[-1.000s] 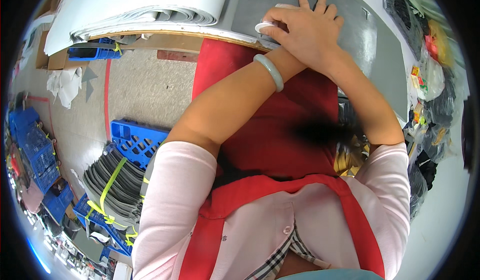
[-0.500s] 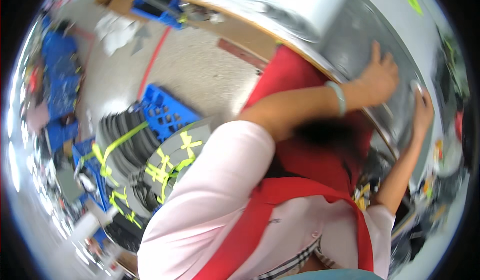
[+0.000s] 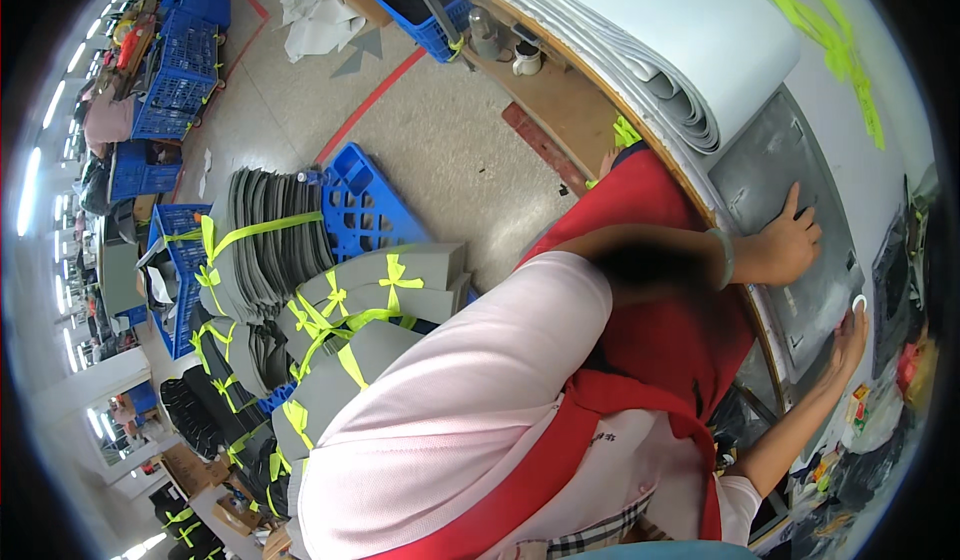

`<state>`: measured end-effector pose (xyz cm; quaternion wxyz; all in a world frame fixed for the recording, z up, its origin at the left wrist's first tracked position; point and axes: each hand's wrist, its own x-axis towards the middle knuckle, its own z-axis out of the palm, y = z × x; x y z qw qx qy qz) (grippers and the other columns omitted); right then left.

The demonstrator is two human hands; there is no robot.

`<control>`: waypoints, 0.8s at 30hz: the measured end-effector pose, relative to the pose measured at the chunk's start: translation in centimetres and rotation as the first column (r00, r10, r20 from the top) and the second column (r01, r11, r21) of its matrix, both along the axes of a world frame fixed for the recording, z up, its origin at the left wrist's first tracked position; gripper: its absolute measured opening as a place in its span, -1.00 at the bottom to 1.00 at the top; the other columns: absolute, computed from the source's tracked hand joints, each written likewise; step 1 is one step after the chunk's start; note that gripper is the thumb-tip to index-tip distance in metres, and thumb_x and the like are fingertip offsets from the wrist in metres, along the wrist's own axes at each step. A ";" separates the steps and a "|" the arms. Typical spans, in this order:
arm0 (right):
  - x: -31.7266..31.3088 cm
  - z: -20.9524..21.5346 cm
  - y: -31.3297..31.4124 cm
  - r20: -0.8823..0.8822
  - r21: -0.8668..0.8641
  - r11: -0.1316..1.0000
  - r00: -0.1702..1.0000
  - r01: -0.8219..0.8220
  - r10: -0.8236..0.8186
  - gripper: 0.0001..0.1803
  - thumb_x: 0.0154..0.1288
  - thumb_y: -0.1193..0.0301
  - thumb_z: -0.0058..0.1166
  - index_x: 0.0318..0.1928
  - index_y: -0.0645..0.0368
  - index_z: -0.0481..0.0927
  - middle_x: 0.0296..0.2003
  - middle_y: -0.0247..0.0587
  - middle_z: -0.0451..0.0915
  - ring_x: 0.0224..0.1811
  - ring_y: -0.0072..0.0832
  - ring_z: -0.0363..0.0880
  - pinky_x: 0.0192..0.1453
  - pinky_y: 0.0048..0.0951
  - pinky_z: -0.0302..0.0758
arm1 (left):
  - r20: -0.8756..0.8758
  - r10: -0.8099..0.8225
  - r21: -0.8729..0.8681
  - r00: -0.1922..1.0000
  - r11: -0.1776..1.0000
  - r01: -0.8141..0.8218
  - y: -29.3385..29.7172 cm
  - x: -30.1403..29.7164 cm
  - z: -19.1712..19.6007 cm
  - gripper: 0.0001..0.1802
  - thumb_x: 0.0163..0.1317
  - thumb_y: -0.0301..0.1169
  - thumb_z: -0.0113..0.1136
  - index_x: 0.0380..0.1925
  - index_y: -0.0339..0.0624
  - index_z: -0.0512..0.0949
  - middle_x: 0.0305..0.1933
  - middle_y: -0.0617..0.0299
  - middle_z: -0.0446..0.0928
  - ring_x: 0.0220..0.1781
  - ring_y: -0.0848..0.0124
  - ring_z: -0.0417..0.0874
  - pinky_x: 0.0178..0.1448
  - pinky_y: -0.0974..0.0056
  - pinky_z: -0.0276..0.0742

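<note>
Pinched disc (image 3: 859,303), grey sheet (image 3: 775,160), cluttered workroom (image 3: 440,150)

A pale pink shirt (image 3: 450,380) with checked trim (image 3: 598,532) shows beneath a red apron (image 3: 625,205). A pale green bangle (image 3: 725,260) rings the left wrist (image 3: 746,260).

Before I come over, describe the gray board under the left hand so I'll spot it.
Find the worktable at upper right, bearing white sheets. Just below those, under the left hand, lies the gray board: its smudged, darker surface sets it apart.
</note>
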<state>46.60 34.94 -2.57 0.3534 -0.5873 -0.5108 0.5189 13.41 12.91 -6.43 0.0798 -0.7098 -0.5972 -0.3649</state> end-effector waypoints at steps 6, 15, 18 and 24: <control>-5.4 -0.6 -3.0 0.092 0.035 0.982 0.979 -0.188 0.184 -0.38 0.49 0.12 0.17 0.40 0.19 0.44 0.29 -0.21 0.52 0.32 -0.38 0.47 0.41 -0.37 0.35 | 0.115 -0.245 0.172 0.963 0.959 0.224 -2.3 0.3 1.0 -0.63 0.05 -0.27 0.30 -0.10 -0.05 0.66 -0.01 0.12 0.56 0.21 0.05 0.54 0.35 -0.27 0.32; -5.7 -2.1 0.2 -0.195 0.017 0.991 0.971 -0.135 0.136 -0.38 0.52 0.11 0.11 0.41 0.21 0.43 0.34 -0.19 0.49 0.38 -0.37 0.44 0.47 -0.35 0.31 | 0.012 -0.292 -0.205 0.956 0.935 0.289 -6.0 -0.5 1.1 -0.77 -0.01 -0.23 0.41 -0.39 -0.09 0.74 -0.07 0.16 0.65 0.06 0.09 0.65 0.15 0.05 0.58; -7.8 0.4 -4.8 -0.300 -0.003 0.996 0.950 -0.090 0.085 -0.38 0.53 0.11 0.10 0.42 0.21 0.42 0.35 -0.19 0.48 0.39 -0.36 0.44 0.49 -0.35 0.30 | 0.056 -0.307 -0.317 0.950 0.897 0.309 -5.2 -0.8 1.0 -0.69 -0.01 -0.21 0.46 -0.29 -0.13 0.77 0.03 0.10 0.66 0.12 0.07 0.63 0.16 0.05 0.59; -9.9 3.0 -7.2 -0.499 -0.044 0.998 0.865 0.045 -0.061 -0.38 0.54 0.10 0.07 0.43 0.21 0.41 0.37 -0.18 0.47 0.40 -0.36 0.43 0.51 -0.34 0.28 | 0.059 -0.410 -0.374 0.910 0.836 0.401 -4.7 -1.2 2.2 -0.69 0.00 -0.23 0.46 -0.31 -0.20 0.76 -0.02 0.01 0.67 0.13 0.01 0.64 0.19 0.02 0.60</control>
